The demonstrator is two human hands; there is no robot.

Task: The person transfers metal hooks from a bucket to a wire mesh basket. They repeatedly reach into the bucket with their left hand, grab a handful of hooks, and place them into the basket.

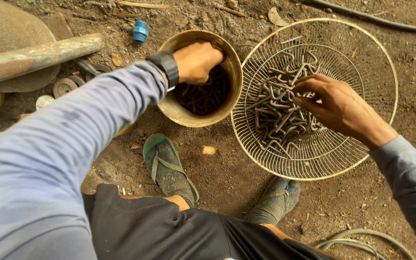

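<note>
My left hand (196,61) reaches into a round tan bucket (179,113) and is closed among dark bent metal hooks (203,96) inside it; whether it grips one I cannot tell. A black watch sits on that wrist. My right hand (335,106) hovers over a round wire fan-guard basket (314,163), fingertips pinching among a pile of grey bent metal hooks (278,115) lying in it.
Dirt ground all around. A thick pipe (34,55) and round metal discs (66,86) lie at left, a blue fitting (140,31) behind the bucket. My sandalled feet (169,168) rest below the bucket and basket. Hoses (362,238) lie at bottom right.
</note>
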